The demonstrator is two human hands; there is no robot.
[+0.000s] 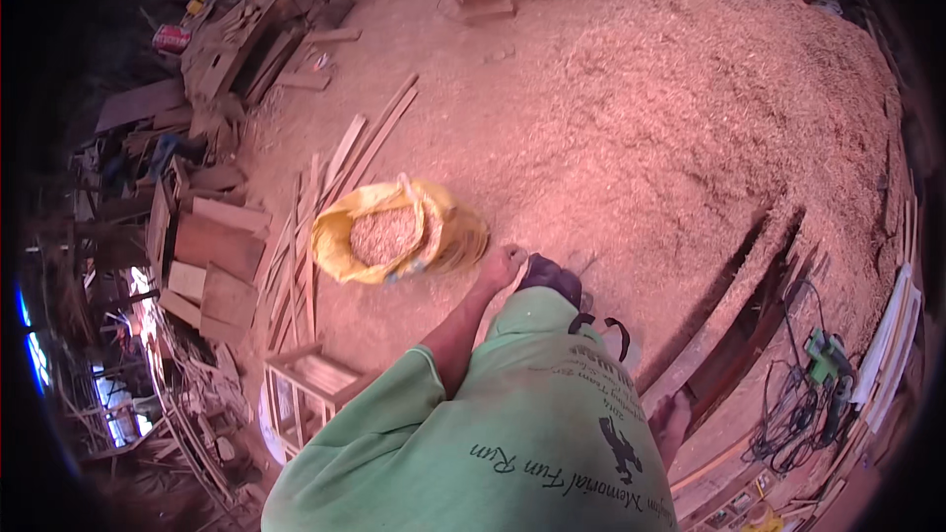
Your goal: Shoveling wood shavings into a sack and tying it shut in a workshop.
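Observation:
My left hand (507, 261) hangs low in front of my body, just left of my dark-trousered knee (552, 278). Its fingers are curled closed, and whatever they might hold is hidden. To the left of that hand stands a yellow woven sack (455, 233), its mouth wide and wood shavings (382, 236) inside it. A gap lies between hand and sack. My right hand (671, 416) shows only partly beside my green shirt, near a long dark plank; its fingers cannot be made out.
A large heap of wood shavings (729, 89) fills the right side. Wooden strips (367, 153) lie behind the sack, and stacked boards (222, 246) are at left. A wooden frame (305, 384) stands near my left side. A green power tool (826, 357) with tangled cords lies at right.

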